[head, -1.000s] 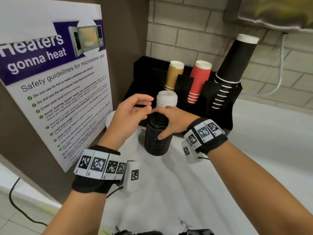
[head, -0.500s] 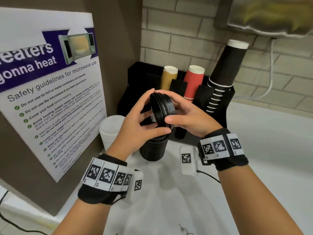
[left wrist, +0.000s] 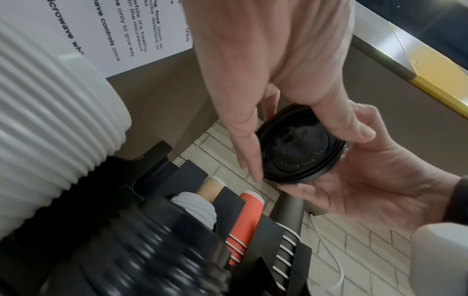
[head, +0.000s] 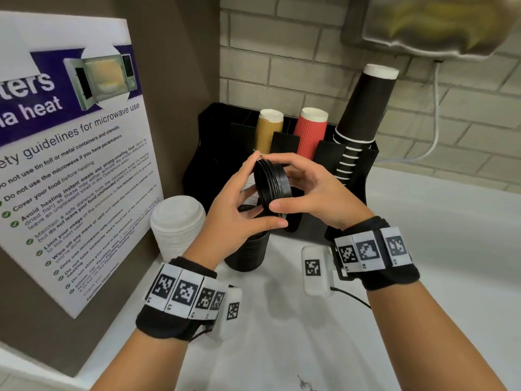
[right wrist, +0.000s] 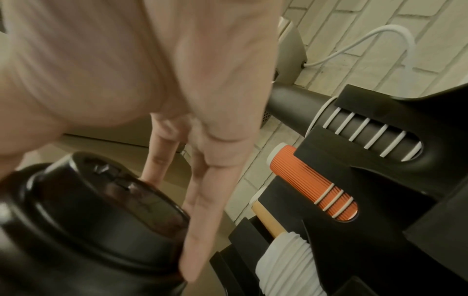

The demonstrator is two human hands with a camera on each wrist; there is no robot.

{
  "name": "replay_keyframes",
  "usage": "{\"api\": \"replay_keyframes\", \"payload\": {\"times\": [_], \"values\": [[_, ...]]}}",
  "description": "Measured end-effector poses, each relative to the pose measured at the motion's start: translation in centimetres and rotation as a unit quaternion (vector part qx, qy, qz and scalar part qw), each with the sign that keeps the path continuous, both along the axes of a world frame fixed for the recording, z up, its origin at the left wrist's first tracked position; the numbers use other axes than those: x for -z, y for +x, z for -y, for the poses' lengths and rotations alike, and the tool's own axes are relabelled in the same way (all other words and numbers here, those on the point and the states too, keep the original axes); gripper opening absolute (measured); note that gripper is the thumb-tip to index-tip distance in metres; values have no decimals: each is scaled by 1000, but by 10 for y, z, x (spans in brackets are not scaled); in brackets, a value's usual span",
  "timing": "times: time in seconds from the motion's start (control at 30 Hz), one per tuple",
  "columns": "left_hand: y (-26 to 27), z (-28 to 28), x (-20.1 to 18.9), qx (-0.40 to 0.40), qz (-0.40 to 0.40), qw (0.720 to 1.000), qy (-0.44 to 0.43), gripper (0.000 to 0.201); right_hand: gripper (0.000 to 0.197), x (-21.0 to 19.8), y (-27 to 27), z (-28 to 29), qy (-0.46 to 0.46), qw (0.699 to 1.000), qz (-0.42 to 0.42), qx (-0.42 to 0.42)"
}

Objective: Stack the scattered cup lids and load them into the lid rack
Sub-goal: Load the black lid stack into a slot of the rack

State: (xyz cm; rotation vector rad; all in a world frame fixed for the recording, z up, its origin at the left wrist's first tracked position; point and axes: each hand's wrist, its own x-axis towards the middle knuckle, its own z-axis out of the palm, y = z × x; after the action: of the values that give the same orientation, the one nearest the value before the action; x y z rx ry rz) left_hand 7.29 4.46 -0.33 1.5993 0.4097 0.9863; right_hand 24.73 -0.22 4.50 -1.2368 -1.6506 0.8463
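Note:
A short stack of black lids (head: pixel 275 182) is tipped on edge in the air in front of the black lid rack (head: pixel 363 165). My left hand (head: pixel 239 204) grips it from the left with thumb below and fingers over the top. From the right, my right hand (head: pixel 307 187) pinches its rim. In the left wrist view the top lid (left wrist: pixel 298 144) faces the camera between both hands. Under the hands a taller black lid stack (head: pixel 248 249) stands on the counter. A white lid stack (head: pixel 177 224) stands to its left. More white lids (left wrist: pixel 195 206) lie in a rack slot.
The rack also holds gold cups (head: pixel 267 131), red cups (head: pixel 310 131) and a tall pile of black cups (head: pixel 363 108). A microwave safety poster (head: pixel 70 165) hangs on the left wall. A white cable (head: pixel 434 131) hangs on the brick wall beneath a metal unit (head: pixel 423 29).
Both hands took a few lids off the top of the black stack, lifted them and tipped them on edge. In the last half second they have hardly moved.

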Motion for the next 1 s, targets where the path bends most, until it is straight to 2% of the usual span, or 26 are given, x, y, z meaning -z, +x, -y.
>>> {"api": "replay_keyframes", "payload": {"times": [0.1,0.2,0.3,0.37,0.43,0.53,0.63,0.7,0.77,0.87,1.0], "values": [[0,-5,-2,-5,1,1000,3,104,70,-5,6,-5,22,1000,6,14],[-8,-13,-5,-42,21,999,1,88,68,-8,29,-17,75,991,9,110],[-19,-19,-8,-105,32,994,7,67,65,1,55,-31,85,964,95,235],[-25,-21,-8,-124,36,992,8,59,65,16,65,-39,49,954,144,259],[-28,-21,-7,-130,29,991,14,52,66,35,69,-48,4,936,230,267],[-30,-20,-5,-132,10,991,21,40,72,56,61,-59,-62,873,403,268],[-32,-18,-4,-128,-1,991,23,35,80,66,46,-72,-113,786,549,260],[-33,-16,-4,-128,-3,992,21,33,77,72,37,-80,-144,743,604,250],[-34,-14,-4,-128,-4,992,18,32,71,80,31,-86,-168,719,632,235],[-37,-12,-2,-133,-9,991,17,31,69,87,27,-92,-201,708,641,216],[-40,-11,0,-139,-8,990,9,32,67,86,29,-96,-236,726,617,192]]}}
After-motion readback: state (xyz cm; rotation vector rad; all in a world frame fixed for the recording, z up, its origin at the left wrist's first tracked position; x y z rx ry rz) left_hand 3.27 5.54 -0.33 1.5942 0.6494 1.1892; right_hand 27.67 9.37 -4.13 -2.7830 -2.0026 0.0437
